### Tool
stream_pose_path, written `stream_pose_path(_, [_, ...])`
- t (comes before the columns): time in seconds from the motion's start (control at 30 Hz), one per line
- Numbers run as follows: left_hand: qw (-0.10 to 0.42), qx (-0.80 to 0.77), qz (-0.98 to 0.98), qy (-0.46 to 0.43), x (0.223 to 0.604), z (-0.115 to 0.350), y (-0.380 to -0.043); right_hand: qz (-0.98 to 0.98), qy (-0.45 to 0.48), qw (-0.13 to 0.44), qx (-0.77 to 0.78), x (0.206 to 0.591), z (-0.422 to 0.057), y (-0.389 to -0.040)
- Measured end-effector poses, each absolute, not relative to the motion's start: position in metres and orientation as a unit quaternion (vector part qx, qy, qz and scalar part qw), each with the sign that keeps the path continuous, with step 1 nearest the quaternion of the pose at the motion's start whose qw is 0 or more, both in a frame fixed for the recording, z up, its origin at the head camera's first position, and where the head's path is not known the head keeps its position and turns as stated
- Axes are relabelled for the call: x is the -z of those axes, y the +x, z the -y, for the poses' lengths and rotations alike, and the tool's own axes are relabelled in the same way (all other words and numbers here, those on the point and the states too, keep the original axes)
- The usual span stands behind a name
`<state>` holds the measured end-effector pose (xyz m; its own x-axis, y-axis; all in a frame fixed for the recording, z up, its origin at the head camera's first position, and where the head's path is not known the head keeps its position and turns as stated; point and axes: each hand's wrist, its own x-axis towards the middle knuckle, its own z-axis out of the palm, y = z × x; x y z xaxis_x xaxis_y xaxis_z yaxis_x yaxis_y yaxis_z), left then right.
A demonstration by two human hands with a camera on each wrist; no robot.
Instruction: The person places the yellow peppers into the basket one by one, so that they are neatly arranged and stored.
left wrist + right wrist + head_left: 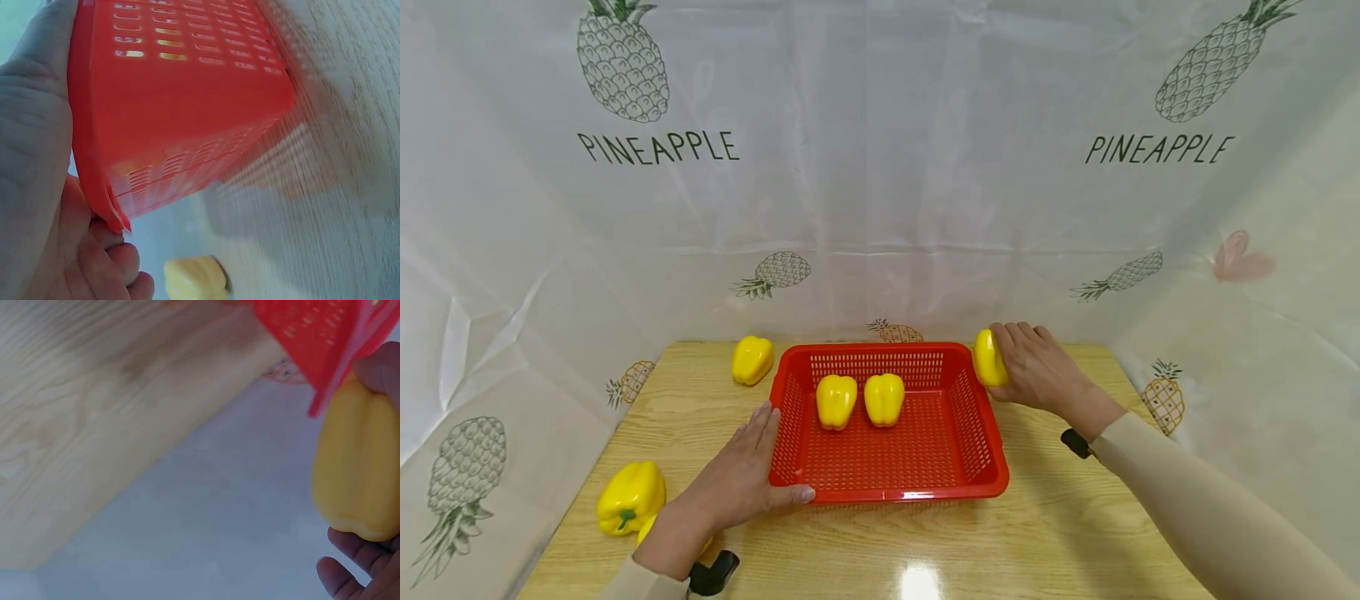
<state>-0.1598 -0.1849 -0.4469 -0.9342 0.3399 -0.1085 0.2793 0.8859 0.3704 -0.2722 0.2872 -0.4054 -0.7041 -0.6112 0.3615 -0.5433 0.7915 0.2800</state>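
Note:
Toward the back right, my right hand (1037, 367) grips a yellow bell pepper (989, 360), which is just outside the basket's right rim. In the right wrist view, thumb and fingers hold this pepper (356, 462) at its two ends. A red plastic basket (917, 495) with slotted walls stands on the table. Two yellow bell peppers, a left one (837, 403) and a right one (884, 400), lie inside it near the back. My left hand (741, 475) rests against the basket's front left corner, fingers along the left rim and thumb stretched along the front rim.
Behind the basket's left side lies another bell pepper (752, 360). A larger one (631, 498) sits at the front left, with one more partly hidden under my left wrist. White sheeting (865, 200) printed with pineapples surrounds the wooden table (850, 550).

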Motion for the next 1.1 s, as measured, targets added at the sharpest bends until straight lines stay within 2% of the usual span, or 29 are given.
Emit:
stream_pose_path(0.3, [0.084,-0.18,-0.967,0.157,0.445,0.185,-0.159,0.917,0.33,0.217,0.057,0.403,-0.25,-0.279])
stream_pose_path(0.53, [0.083,-0.179,-0.968,0.158,0.445,0.185,-0.159,0.918,0.341,0.187,0.073,0.417,-0.228,-0.281])
stream_pose_path(1.1, [0.096,-0.19,-0.965,0.153,0.446,0.185,-0.161,0.915,0.37,0.136,0.092,0.451,-0.21,-0.282])
